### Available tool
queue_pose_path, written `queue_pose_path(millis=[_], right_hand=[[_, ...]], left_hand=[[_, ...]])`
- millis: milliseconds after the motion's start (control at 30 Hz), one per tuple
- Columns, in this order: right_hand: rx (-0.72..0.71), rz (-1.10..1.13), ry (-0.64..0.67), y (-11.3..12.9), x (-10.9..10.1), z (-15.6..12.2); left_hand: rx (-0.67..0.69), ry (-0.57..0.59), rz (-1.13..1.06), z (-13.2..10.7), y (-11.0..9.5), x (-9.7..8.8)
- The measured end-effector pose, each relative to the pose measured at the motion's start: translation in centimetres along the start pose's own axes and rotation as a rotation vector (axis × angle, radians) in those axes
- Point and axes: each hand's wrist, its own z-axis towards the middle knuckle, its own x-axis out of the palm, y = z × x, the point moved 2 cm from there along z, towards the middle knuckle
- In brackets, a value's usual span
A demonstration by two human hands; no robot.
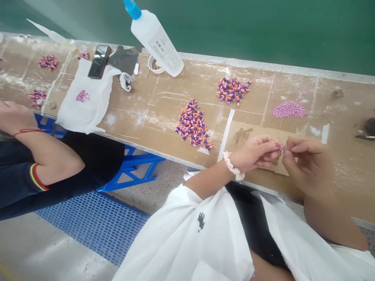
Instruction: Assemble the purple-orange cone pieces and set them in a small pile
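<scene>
My left hand point(259, 153), a pale scrunchie at its wrist, is closed in a pinch on a tiny pink-and-purple piece point(281, 148). Thumb and forefinger of my right hand point(307, 162), partly blurred, press together at the same spot; what they grip is too small to make out. Both hands are over a cardboard sheet point(243, 132) edged with white tape. Beyond them is a pile of small pink-and-purple pieces point(288, 109). To the left are two piles of tiny purple-and-orange figures, a nearer pile point(193, 125) and a farther pile point(233, 90).
A white bottle with a blue cap point(158, 43) stands near a tape roll point(156, 64) at the table's far edge. Further left are a phone point(99, 61) and a white cloth point(88, 91). Another person's arm point(52, 148) reaches in. A dark tool point(365, 137) lies far right.
</scene>
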Motion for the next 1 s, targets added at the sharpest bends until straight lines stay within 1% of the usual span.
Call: queue_pose_path(millis=[100,200,433,567,667,800,900,1000], right_hand=[[0.026,0.018,0.0,0.3,-0.1,0.0],[0.05,0.019,-0.008,0.5,-0.2,0.1],[0.041,-0.004,0.01,0.5,-0.3,-0.1],[0.001,-0.066,0.039,0.3,-0.3,-0.3],[-0.024,-0.127,0.026,0.2,-0.2,-0.4],[-0.045,-0.138,0.001,0.6,-0.3,-0.5],[-0.037,-0.086,0.0,1.1,-0.5,-0.4],[-0.004,0.076,-0.038,1.5,-0.7,-0.2]], left_hand=[[0.017,0.007,0.064,0.0,0.0,-0.2],[0.025,0.04,0.121,-0.1,0.0,-0.5],[0.059,0.114,0.128,0.2,0.3,-0.9],[0.068,0.127,0.073,0.3,0.6,-0.7],[0.066,0.125,-0.004,0.5,0.8,-0.6],[0.039,0.136,-0.091,0.5,1.0,-0.3],[0.039,0.152,-0.089,0.2,0.8,0.0],[0.056,0.178,-0.051,-0.1,0.7,0.2]])
